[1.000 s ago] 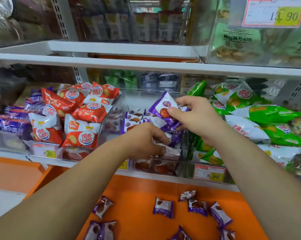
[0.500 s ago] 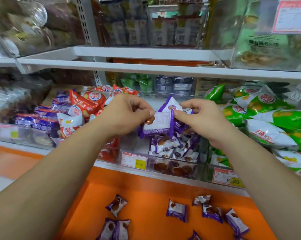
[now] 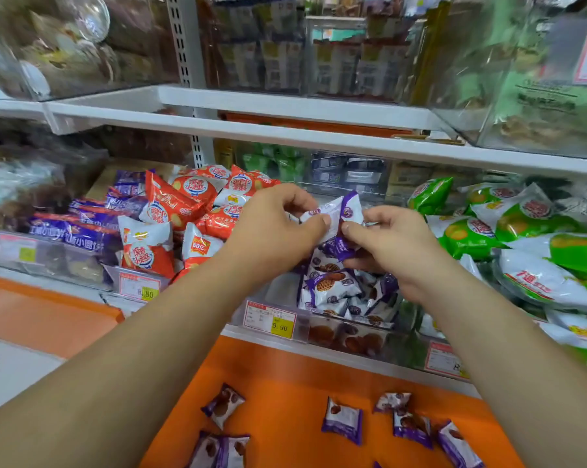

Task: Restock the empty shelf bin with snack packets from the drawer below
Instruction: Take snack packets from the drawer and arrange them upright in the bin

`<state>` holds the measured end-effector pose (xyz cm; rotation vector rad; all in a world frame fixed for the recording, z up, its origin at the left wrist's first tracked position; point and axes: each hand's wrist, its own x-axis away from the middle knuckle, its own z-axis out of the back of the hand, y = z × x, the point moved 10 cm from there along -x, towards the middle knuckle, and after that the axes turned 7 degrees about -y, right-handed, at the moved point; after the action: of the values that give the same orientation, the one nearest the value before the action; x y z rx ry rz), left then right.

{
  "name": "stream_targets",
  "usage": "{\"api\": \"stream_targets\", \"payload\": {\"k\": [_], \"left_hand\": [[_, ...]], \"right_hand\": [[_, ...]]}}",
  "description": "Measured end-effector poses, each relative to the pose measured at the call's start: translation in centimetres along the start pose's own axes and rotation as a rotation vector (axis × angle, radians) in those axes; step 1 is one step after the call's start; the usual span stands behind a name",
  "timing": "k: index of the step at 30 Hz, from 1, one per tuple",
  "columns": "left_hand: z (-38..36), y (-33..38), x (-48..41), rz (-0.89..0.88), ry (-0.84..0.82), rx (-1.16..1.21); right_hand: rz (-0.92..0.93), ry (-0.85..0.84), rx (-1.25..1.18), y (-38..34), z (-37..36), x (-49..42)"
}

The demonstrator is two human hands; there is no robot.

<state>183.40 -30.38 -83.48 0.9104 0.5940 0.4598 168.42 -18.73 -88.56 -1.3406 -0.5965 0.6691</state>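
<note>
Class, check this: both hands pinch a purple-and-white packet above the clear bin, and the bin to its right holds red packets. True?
No. The bin to its right holds green packets; the red packets lie to its left, as the head view shows. The left hand and right hand do pinch the purple-and-white packet above the clear bin.

Purple-and-white packet (image 3: 336, 211), orange drawer (image 3: 285, 383), red (image 3: 170, 204) and green bags (image 3: 471, 234).

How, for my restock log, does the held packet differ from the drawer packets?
The held packet is pinched between left hand and right hand over the bin; the drawer packets lie loose, untouched. The held packet is at shelf height; the drawer packets lie lower. Both wrappers are purple-white.
</note>
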Motion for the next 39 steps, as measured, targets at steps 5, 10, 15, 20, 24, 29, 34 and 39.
{"api": "stream_targets", "payload": {"k": [5, 10, 15, 20, 24, 29, 34, 39], "left_hand": [[-3.3, -1.9, 1.0, 0.227, -0.094, 0.361], [-4.6, -1.3, 1.4, 0.23, -0.216, 0.516], [-2.6, -0.7, 1.2, 0.086, -0.107, 0.312], [-1.3, 0.1, 0.8, -0.023, -0.035, 0.059], [0.2, 0.2, 0.6, -0.021, -0.02, -0.066], [3.5, 0.4, -0.2, -0.003, -0.029, -0.213], [4.6, -0.1, -0.1, 0.057, -0.048, -0.13], [5.7, 0.1, -0.2, 0.038, 0.061, -0.164]], "right_hand": [[0.03, -0.024, -0.008, -0.6, -0.1, 0.5], [-0.008, -0.07, -0.081, -0.6, -0.1, 0.7], [0.008, -0.093, -0.151, -0.7, -0.2, 0.8], [0.005, -0.115, -0.183, -0.8, -0.8, 0.7], [-0.001, -0.098, -0.124, -0.7, -0.6, 0.7], [-0.06, -0.028, -0.115, 0.4, -0.1, 0.2], [-0.086, -0.059, -0.154, 0.4, -1.4, 0.0], [-0.083, -0.098, -0.232, 0.5, -2.2, -0.3]]}}
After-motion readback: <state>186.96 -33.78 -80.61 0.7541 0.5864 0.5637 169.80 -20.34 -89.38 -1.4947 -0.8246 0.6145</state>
